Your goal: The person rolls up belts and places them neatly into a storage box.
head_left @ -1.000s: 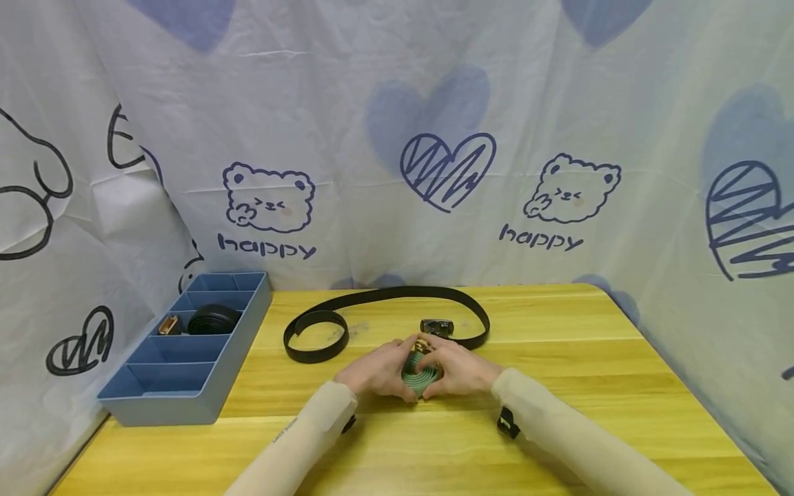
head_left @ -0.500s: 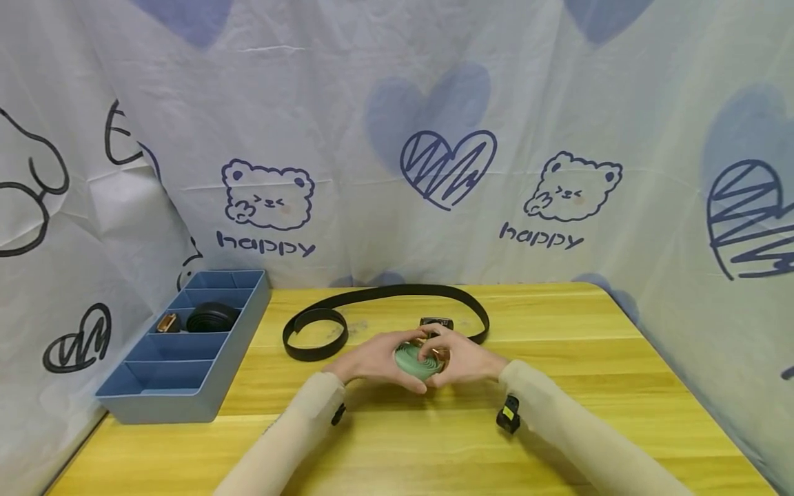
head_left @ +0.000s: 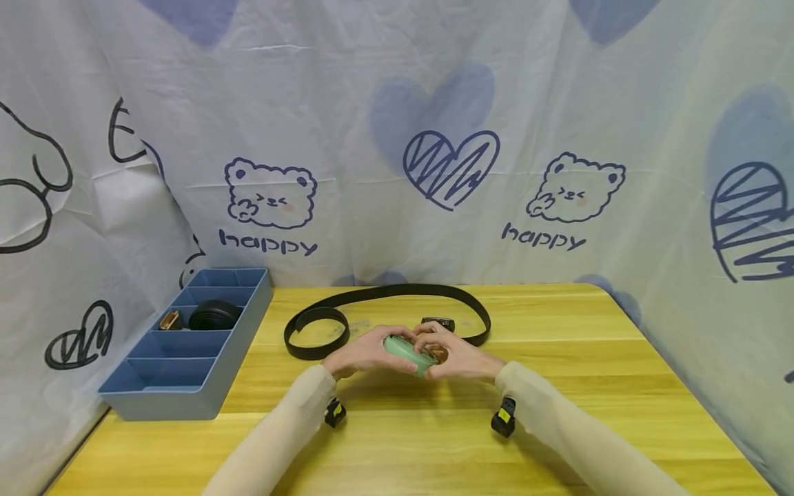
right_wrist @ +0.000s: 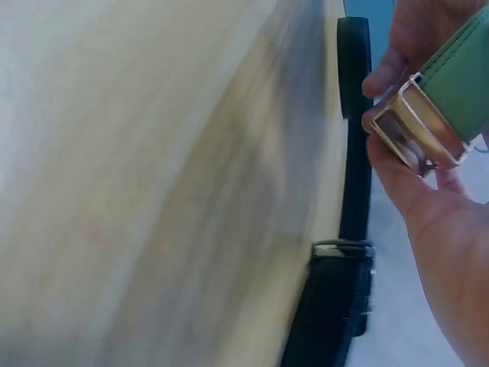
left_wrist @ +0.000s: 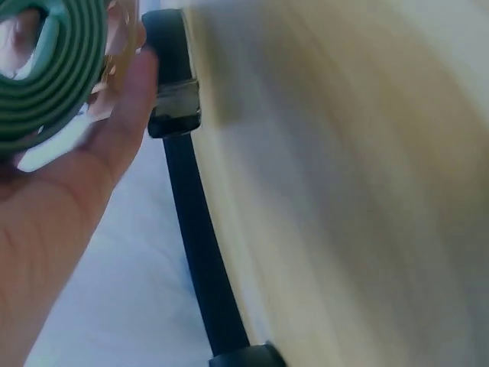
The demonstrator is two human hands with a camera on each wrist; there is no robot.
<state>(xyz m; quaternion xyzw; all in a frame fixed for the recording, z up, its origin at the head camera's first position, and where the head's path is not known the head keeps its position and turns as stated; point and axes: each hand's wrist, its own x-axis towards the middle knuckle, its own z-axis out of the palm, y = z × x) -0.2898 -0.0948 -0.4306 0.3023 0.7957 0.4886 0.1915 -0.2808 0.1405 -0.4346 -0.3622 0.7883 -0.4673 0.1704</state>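
Nearest are two cream sleeves [head_left: 571, 430], reaching in from the lower edge, with a small black device [head_left: 503, 417] strapped under each wrist. The left hand [head_left: 364, 351] grips a coiled green belt [head_left: 402, 348] from its left, thumb along the near side and fingers curving over the far side. The right hand [head_left: 457, 355] closes in from the other side, thumb and fingers pinching the coil at its gold buckle [right_wrist: 434, 126]. The fingertips of the two hands nearly meet. The coil is tilted and seems to be held just above the table [head_left: 626, 386], though the blurred wrist views make that hard to confirm.

Just beyond the hands, a black belt [head_left: 403, 288] arcs across the table, its left end curled into a loop and its dark buckle [head_left: 439, 322] at the right end. Well to the left stands a blue divided tray [head_left: 161, 406]; a middle compartment contains a rolled black belt [head_left: 214, 315] with a gold-toned buckle [head_left: 169, 320] beside it. Behind everything hangs a pale cloth [head_left: 366, 227] printed with hearts [head_left: 451, 169], bears [head_left: 271, 196] and the word "happy".
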